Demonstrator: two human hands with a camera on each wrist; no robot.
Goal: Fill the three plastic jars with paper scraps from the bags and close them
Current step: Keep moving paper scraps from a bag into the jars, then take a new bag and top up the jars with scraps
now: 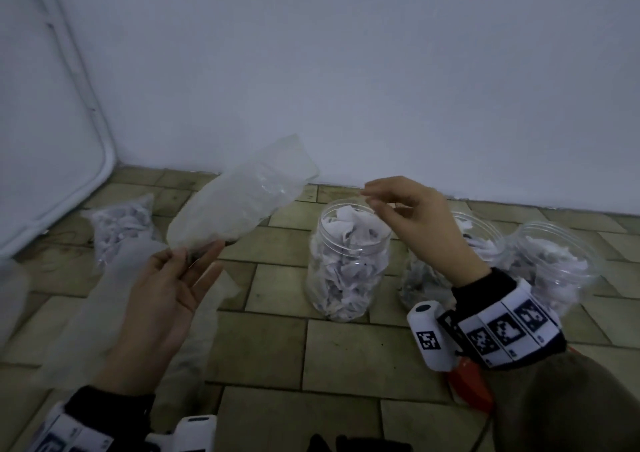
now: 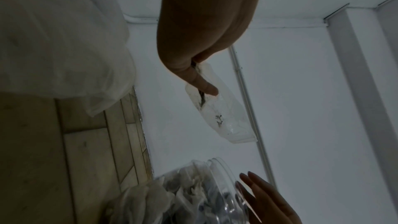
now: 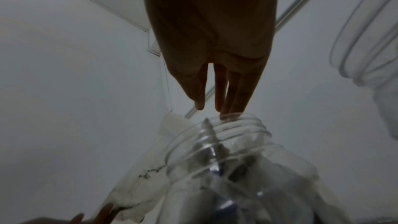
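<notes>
Three clear plastic jars stand open on the tiled floor with paper scraps inside: the left jar, the middle jar partly behind my right wrist, and the right jar. My left hand pinches the end of an empty clear bag, which sticks up and away to the left of the jars. In the left wrist view the thumb presses on that bag. My right hand hovers just above the left jar's mouth, fingers relaxed and holding nothing; its fingertips point at the jar rim.
A bag full of scraps lies at the back left. Limp empty bags lie under my left arm. A white wall runs close behind the jars. A white panel leans at the left. An orange object lies under my right wrist.
</notes>
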